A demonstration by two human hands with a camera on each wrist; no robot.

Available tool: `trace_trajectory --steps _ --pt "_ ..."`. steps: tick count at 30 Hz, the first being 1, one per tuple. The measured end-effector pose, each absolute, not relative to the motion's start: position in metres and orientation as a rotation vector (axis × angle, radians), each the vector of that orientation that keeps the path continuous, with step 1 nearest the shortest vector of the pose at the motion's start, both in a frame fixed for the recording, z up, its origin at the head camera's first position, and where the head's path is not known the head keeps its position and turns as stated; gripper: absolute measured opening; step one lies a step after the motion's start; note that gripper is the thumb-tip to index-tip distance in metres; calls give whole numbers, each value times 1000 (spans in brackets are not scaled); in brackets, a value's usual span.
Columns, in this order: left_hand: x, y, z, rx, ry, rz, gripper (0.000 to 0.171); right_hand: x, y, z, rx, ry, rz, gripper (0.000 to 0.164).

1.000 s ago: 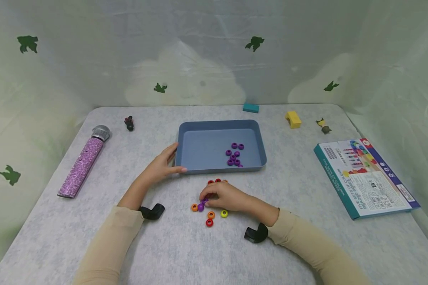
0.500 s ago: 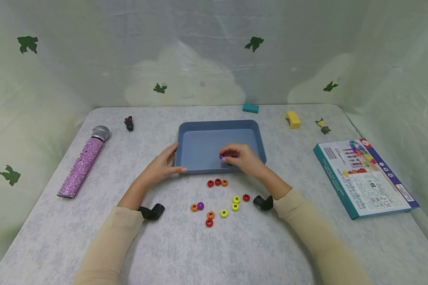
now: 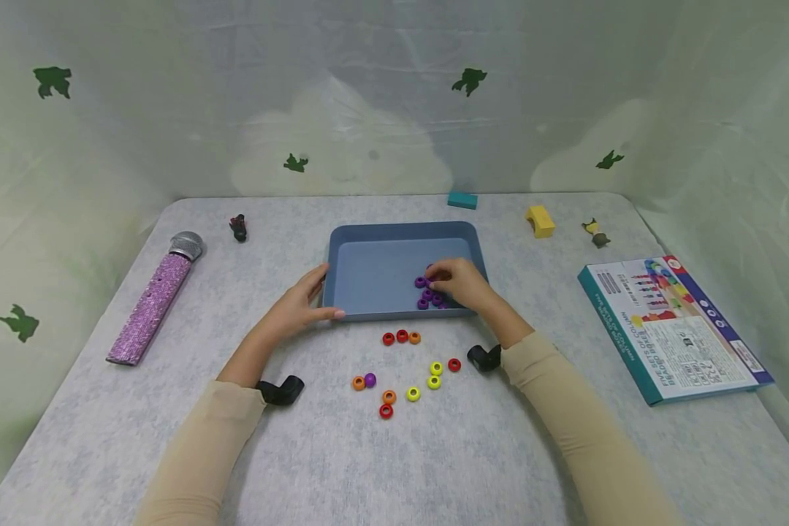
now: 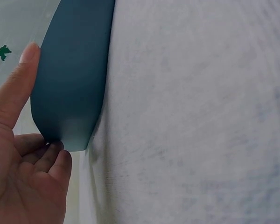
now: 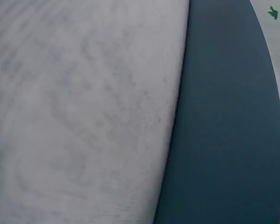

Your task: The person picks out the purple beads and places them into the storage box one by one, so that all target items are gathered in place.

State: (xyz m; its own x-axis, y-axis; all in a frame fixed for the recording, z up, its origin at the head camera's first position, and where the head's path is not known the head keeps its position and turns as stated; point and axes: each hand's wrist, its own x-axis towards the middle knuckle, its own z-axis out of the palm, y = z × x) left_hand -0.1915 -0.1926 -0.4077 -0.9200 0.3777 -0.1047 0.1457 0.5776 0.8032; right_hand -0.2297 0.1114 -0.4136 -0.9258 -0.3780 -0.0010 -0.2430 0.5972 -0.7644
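Note:
In the head view my left hand [image 3: 296,303] holds the near left corner of a shallow blue-grey tray [image 3: 404,316]. The left wrist view shows the thumb along the tray's rim and bent fingers [image 4: 60,163] against its wall. Inside the tray, toward its right side, my right hand [image 3: 463,283] pinches a purple bead, largely hidden by the fingertips. Several purple beads [image 3: 423,304] lie around it. In the right wrist view the tray's outer wall [image 5: 228,116] hides most of that hand.
On the table before the tray lie several red beads [image 3: 386,411], orange beads [image 3: 358,383], yellow beads [image 3: 413,394] and one purple bead [image 3: 370,380]. A glittery microphone [image 3: 154,303] lies left, a flat box [image 3: 677,329] right. A yellow block [image 3: 540,220] and teal block [image 3: 462,199] lie behind.
My right hand has carried purple from the loose beads on the table up into the tray, then shifted slightly right among the purple beads. The left hand has stayed at the tray's corner.

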Motion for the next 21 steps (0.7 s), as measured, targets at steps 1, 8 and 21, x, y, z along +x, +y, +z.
trace_trajectory --steps 1,8,21 --pt "-192 -193 -408 434 2545 1263 98 -230 111 -414 -514 2654 -1223 17" --pt "-192 -193 -410 440 2547 1265 98 -225 110 -408 -526 2602 -1287 26" --pt "-194 -194 -411 442 2545 1279 97 -160 75 -373 -1072 2290 -1487 30"
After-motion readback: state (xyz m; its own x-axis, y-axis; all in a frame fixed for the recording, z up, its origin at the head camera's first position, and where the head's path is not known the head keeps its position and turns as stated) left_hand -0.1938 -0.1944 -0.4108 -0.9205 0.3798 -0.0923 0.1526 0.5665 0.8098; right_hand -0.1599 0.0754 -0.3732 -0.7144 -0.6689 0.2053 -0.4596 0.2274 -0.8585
